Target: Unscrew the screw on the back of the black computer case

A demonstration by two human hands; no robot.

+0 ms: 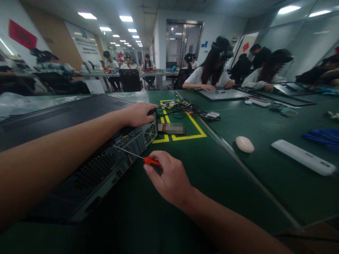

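Note:
A black desktop computer case lies on its side at the left, its rear panel with vents and slots facing me. My left hand reaches over it and grips the far corner, with the fingertips partly hidden. My right hand is closed round the handle of a screwdriver, orange and dark, with a long thin metal shaft. The shaft points left to the rear panel near its upper edge; whether the tip sits in a screw I cannot make out. A small round fan grille shows below my left hand.
Past the case lie tangled cables and a partly blurred box, by yellow tape on the green table. To the right are a pale oval object and a white bar. Co-workers sit across the table.

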